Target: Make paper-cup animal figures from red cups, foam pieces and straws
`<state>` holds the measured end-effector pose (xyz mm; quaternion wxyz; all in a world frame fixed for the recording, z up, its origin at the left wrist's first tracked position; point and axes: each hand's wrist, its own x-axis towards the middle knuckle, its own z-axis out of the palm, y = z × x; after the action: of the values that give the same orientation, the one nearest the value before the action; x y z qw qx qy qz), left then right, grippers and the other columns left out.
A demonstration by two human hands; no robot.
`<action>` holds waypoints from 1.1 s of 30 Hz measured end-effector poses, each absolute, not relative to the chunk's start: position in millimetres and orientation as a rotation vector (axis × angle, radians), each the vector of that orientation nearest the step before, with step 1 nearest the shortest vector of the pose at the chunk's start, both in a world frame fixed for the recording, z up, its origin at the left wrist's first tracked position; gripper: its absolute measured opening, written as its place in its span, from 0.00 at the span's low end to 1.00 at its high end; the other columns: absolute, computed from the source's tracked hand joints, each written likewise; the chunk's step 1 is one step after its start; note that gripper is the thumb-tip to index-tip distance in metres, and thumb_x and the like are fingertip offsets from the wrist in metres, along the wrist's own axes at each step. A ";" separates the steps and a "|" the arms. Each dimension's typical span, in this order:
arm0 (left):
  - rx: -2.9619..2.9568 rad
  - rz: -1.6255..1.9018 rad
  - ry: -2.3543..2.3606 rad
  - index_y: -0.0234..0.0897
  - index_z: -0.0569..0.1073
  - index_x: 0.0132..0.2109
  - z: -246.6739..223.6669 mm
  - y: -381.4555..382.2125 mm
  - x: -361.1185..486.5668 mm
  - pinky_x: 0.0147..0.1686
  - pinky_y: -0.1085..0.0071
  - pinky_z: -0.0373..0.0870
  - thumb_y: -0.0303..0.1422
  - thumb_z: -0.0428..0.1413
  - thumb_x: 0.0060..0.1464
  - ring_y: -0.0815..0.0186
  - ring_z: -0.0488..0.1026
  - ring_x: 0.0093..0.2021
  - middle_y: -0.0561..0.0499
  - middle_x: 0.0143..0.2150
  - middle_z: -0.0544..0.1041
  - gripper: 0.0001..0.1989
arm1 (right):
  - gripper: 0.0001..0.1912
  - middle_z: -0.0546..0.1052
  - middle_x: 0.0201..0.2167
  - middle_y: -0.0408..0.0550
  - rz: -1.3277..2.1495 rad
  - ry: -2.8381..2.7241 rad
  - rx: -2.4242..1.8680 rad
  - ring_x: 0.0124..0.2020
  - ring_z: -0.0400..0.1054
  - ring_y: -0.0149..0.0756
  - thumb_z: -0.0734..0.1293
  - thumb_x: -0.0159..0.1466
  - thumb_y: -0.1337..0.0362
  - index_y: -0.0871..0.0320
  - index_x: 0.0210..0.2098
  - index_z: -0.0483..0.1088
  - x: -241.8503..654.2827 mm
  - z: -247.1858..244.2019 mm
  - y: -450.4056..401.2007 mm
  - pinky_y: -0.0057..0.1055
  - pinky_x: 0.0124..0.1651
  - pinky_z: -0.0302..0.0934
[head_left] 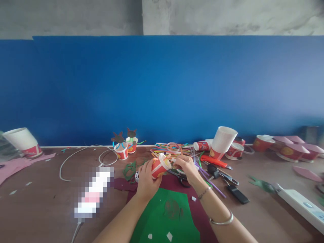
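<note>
My left hand (146, 180) is wrapped around a red paper cup (158, 169), which lies tilted with its white rim toward the right. Close to that rim is my right hand (186, 164), its fingers pinched together; whatever they hold is too small to make out. Beneath both hands lie a green sheet (164, 206) with a dark round smudge and a maroon sheet (196, 209). Black-handled scissors (184, 181) rest partly under my right wrist. Left of my left hand are green paper cut-outs (129, 171).
Colourful straws (174, 147) are heaped behind my hands. Two cups with dark animal heads (121, 150) stand back left. An orange cutter (215, 161), keys (214, 171) and stacked white cups (224, 140) lie to the right, with a power strip (301, 206) beyond. A blurred-out phone-like object (95, 192) is left.
</note>
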<state>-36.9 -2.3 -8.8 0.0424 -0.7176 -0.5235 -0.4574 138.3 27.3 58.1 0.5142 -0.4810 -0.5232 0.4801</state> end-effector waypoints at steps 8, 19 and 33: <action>-2.093 -1.533 -1.767 0.33 0.62 0.55 -7.3 0.3 -36.4 0.46 0.56 0.66 0.39 0.57 0.47 0.53 0.70 0.47 0.40 0.46 0.73 0.29 | 0.14 0.60 0.09 0.39 0.940 -1.138 -1.336 0.14 0.51 0.26 0.60 0.50 0.59 0.58 0.12 0.61 152.9 57.5 36.1 0.25 0.19 0.44; -1.799 -1.740 -2.053 0.34 0.62 0.53 -3.1 6.5 -41.7 0.44 0.54 0.68 0.37 0.58 0.45 0.52 0.72 0.45 0.40 0.46 0.73 0.28 | 0.13 0.75 0.21 0.43 0.651 -2.228 -1.533 0.24 0.66 0.32 0.57 0.52 0.69 0.57 0.24 0.74 151.8 85.8 8.3 0.25 0.27 0.54; -1.816 -1.859 -1.935 0.32 0.60 0.55 -9.2 8.2 -41.9 0.44 0.55 0.68 0.39 0.59 0.46 0.50 0.72 0.47 0.35 0.48 0.72 0.31 | 0.17 0.78 0.37 0.58 0.549 -3.011 -1.723 0.41 0.72 0.49 0.67 0.45 0.73 0.65 0.36 0.75 110.5 76.0 -29.9 0.30 0.33 0.59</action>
<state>-41.9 8.2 -9.2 -0.0493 -0.5597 -0.5965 -0.5731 110.5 -29.9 76.0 -0.1844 -0.4821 -0.8426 0.1537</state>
